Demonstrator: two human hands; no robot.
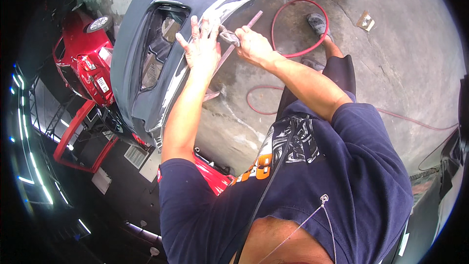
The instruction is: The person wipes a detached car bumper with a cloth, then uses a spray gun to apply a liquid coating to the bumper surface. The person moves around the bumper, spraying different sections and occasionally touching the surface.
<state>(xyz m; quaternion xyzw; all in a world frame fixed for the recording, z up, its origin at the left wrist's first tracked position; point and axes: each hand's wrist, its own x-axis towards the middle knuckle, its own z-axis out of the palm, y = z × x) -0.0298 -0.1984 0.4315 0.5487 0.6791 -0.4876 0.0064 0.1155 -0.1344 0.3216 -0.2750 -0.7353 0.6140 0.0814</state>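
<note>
A grey car bumper with whitish, sanded-looking edges stands in front of me, on the left. My left hand lies on its near edge, beside the large opening, with fingers spread flat. Close by on the right, my right hand is closed round a small grey metal air tool, which looks like a blow gun. Its tip points at the bumper's edge, near my left fingertips; whether it touches is unclear. A red hose loops beside my right wrist, and its join to the tool is hidden.
Under the bumper shows a stand with pinkish bars. The hose loops across the concrete floor near my feet. A red car is at the left, with a red frame-like panel nearer. A small cardboard-like scrap lies at right.
</note>
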